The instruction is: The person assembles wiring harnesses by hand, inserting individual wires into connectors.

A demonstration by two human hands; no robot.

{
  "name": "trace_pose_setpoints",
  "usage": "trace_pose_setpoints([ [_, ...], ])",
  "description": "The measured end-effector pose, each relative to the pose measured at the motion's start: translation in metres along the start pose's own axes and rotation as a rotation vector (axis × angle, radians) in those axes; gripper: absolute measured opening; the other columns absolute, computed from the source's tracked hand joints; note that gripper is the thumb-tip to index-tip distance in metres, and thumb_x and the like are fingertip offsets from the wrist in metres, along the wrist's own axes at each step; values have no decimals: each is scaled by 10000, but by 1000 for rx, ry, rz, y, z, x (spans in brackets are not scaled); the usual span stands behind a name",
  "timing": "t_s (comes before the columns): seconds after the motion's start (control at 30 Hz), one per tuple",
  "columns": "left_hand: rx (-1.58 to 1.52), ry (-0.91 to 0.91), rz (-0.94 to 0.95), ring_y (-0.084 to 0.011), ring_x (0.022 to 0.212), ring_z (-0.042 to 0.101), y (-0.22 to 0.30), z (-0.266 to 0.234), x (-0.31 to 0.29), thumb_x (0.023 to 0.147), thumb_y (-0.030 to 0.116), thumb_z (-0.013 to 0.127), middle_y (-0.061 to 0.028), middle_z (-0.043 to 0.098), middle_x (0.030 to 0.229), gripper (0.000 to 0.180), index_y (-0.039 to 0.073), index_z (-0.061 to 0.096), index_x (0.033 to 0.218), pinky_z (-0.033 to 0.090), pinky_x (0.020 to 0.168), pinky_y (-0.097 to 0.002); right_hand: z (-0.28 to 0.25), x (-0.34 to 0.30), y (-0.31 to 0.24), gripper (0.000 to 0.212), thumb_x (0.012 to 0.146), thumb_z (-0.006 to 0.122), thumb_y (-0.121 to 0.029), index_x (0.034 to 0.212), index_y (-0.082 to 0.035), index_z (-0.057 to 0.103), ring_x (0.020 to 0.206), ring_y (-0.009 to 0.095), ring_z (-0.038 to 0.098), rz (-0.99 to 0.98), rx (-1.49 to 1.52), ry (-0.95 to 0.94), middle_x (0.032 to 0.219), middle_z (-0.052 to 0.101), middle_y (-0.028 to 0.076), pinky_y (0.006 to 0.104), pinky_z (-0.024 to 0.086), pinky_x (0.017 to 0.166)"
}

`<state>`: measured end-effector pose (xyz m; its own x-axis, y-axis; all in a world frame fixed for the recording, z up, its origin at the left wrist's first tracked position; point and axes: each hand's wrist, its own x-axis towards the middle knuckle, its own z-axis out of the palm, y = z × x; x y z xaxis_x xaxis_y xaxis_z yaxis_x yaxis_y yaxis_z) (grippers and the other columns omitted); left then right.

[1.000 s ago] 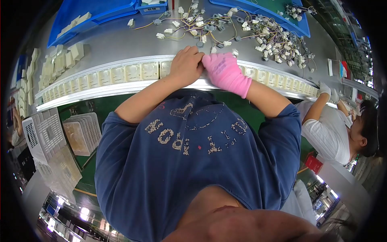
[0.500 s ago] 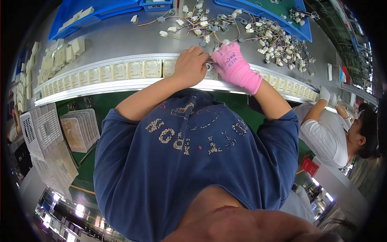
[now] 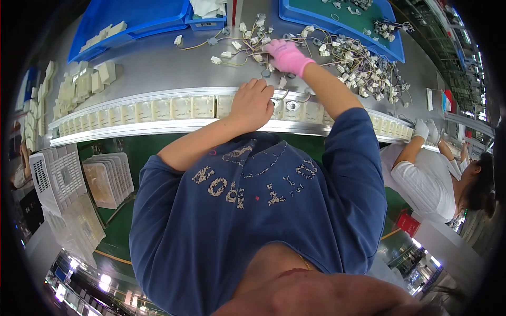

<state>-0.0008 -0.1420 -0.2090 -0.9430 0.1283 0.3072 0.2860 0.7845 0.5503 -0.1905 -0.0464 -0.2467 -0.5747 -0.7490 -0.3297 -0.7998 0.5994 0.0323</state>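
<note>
My bare left hand [image 3: 252,105] rests on a row of cream plastic boxes [image 3: 161,109] set in a long metal rail [image 3: 174,127]. Its fingers are curled and close together; whatever lies under them is hidden. Just right of it, a box holds a round grey fitting [image 3: 292,106] with a wire rising from it. My right hand [image 3: 287,57], in a pink glove, reaches beyond the rail into a loose spread of wired white connectors [image 3: 237,46]. Its fingers bend down among them, and their tips are hidden.
A tangled heap of wired connectors [image 3: 363,68] lies at the right. Blue trays [image 3: 158,26] stand along the back. Cream blocks [image 3: 79,84] are stacked at the left, above white plastic baskets [image 3: 108,179]. A co-worker in white [image 3: 421,179] works by the rail's right end.
My right hand has left the rail and moved away from me to the loose connectors, uncovering boxes with grey fittings and wires. My left hand stays at the rail.
</note>
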Motion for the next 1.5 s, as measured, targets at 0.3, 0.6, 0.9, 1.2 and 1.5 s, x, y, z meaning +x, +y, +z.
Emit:
trace_pose_setpoints([
  [0.3,-292,5,-92,-214,807,520,-11,0,6,779,157,578,-63,537,813,121,67,561,857,400,675,-330,-44,-10,38,437,731,608,-132,1150,-53,512,613,115,532,110,979,400,779,527,24,236,479,588],
  [0.6,-1565,-97,-674,-117,505,430,-32,-31,42,888,329,531,-22,482,564,340,65,508,675,327,481,-255,-97,-104,-54,518,790,612,-125,1265,-52,416,695,86,450,-232,1006,414,773,465,17,221,412,602],
  [0.9,-369,-183,-295,-205,564,463,-37,-58,14,895,271,502,-83,403,579,282,51,504,719,353,514,-324,-60,-117,-78,304,822,549,-338,936,-60,502,776,314,578,-159,562,278,827,562,137,385,454,659],
  [1.2,-80,-210,103,-303,776,499,-45,-52,-12,742,98,613,-100,500,823,104,45,526,763,401,642,-404,-42,-111,-95,312,830,521,-379,920,-80,516,762,255,598,-323,86,131,845,572,90,373,461,631],
  [1.5,10,-27,32,-302,868,483,-30,-40,-24,713,59,583,-108,506,886,185,53,521,887,375,753,-411,-10,-128,-123,320,721,626,-203,1010,-78,567,792,232,512,-162,260,715,862,514,55,369,393,663],
])
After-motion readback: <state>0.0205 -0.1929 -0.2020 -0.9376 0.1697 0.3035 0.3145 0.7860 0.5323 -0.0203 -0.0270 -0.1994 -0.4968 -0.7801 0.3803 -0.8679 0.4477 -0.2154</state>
